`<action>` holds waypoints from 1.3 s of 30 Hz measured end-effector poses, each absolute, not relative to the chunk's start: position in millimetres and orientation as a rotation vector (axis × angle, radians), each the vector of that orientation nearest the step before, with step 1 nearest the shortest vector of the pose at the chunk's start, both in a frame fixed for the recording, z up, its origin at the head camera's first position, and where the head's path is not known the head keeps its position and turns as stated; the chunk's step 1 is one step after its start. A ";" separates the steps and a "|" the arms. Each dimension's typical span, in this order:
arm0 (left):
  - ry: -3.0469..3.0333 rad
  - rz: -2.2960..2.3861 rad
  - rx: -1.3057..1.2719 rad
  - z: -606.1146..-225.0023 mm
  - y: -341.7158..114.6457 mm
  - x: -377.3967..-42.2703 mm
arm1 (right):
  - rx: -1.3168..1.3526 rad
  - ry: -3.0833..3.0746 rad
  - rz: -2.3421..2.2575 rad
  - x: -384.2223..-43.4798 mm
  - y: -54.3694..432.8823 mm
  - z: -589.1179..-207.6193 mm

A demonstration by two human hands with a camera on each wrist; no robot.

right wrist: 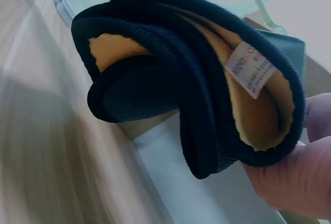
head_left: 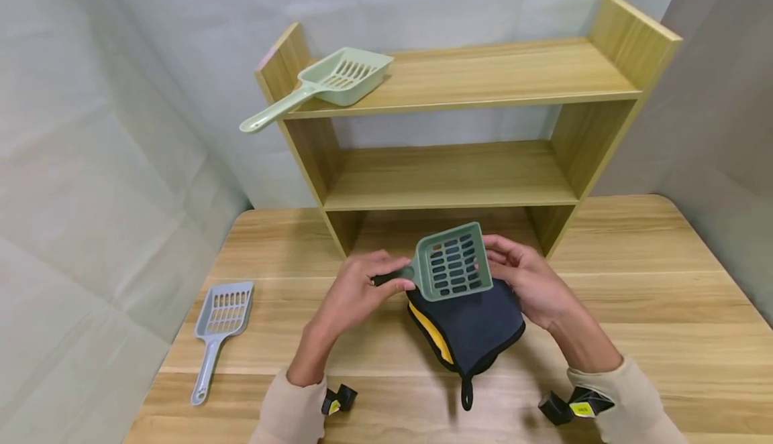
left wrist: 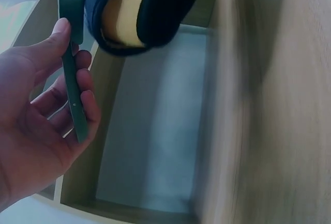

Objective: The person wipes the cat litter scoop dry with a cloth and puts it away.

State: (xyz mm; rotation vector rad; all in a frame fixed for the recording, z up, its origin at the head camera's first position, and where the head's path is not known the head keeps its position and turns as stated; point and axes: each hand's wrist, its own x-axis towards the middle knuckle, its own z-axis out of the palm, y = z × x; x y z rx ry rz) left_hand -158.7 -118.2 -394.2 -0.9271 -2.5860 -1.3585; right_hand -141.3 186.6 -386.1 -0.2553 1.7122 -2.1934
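A dark green slotted litter scoop (head_left: 454,263) is in my left hand (head_left: 353,290), tilted with its slotted pan toward the right. In the left wrist view, the fingers and thumb curl round its green handle (left wrist: 75,94). My right hand (head_left: 537,290) grips a folded navy cloth (head_left: 474,330) with yellow lining, black edging and a hanging loop, held above the table behind and below the scoop. A white label (right wrist: 251,69) shows on the cloth's lining in the right wrist view. Some right fingers are hidden behind the scoop and cloth.
A wooden shelf unit (head_left: 453,202) stands at the back of the wooden table (head_left: 652,296). A pale green litter scoop (head_left: 344,78) lies on its top board, handle jutting past the left front edge. A grey-blue litter scoop (head_left: 223,316) lies at the table's left.
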 end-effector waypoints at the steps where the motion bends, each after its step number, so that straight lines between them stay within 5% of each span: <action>1: -2.583 -1.358 -0.930 -394.2 -117.6 -158.6 | -0.268 1.716 -2.192 -141.2 185.4 -386.6; 39: -2.530 -1.313 -0.766 -394.9 -125.3 -163.1 | -0.189 1.659 -2.198 -136.0 188.9 -375.5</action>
